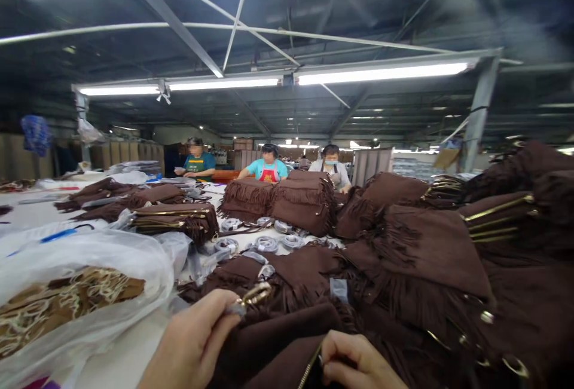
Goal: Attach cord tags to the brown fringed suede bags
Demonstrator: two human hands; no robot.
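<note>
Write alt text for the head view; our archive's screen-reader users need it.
A person's left hand pinches a gold metal clasp while the right hand grips a brown fringed suede bag by its zipper, amid heaped matching bags on a white table. Three workers sit behind.

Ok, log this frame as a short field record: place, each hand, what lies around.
place: factory hall, long white table
left hand: pinches a gold metal clasp on a brown fringed bag
right hand: grip on the same bag's zipper edge
around: piles of brown fringed bags, clear plastic sack, wrapped rolls
others: three co-workers at the far end
</note>
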